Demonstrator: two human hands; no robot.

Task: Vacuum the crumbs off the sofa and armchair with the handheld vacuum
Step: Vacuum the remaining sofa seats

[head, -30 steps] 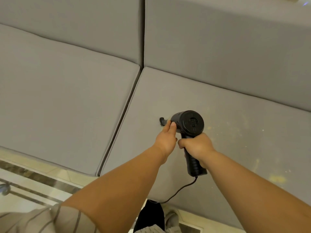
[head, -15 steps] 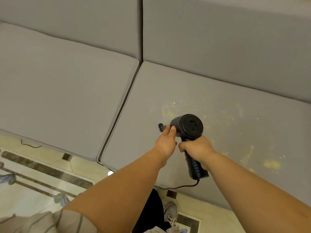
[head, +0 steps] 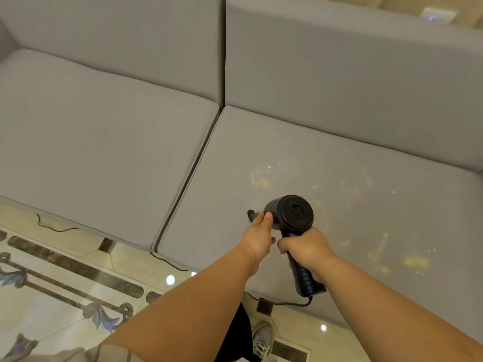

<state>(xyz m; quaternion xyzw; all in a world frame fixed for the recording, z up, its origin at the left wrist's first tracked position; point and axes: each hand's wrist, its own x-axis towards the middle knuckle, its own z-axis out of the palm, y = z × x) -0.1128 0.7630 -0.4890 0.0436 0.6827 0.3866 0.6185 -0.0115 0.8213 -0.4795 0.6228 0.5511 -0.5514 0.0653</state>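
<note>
Grey upholstery fills most of the view: a sofa (head: 109, 142) with two seat cushions split by a dark seam, standing on a glossy patterned floor (head: 60, 291). Yellowish crumbs (head: 261, 180) lie scattered over the right-hand cushion, in a patch just beyond the tool and in more smears toward the far right near the front edge. A black handheld vacuum (head: 292, 214) sits low over that cushion, its round rear cap facing the camera and its nozzle pointing left and down at the fabric. The right hand (head: 307, 250) is wrapped around the ribbed handle, fingers curled tight, which looks like the grip that carries and steers the tool. The left hand (head: 258, 231) holds the front of the barrel near the nozzle, thumb on top and fingers curved under it, probably to steady the tip and press it to the cloth. A cord (head: 287, 303) trails from the handle's base down over the cushion's front edge, slack enough to let the tool travel. Most crumbs remain, so the sweep seems to be at an early stage; no armchair shows here.
</note>
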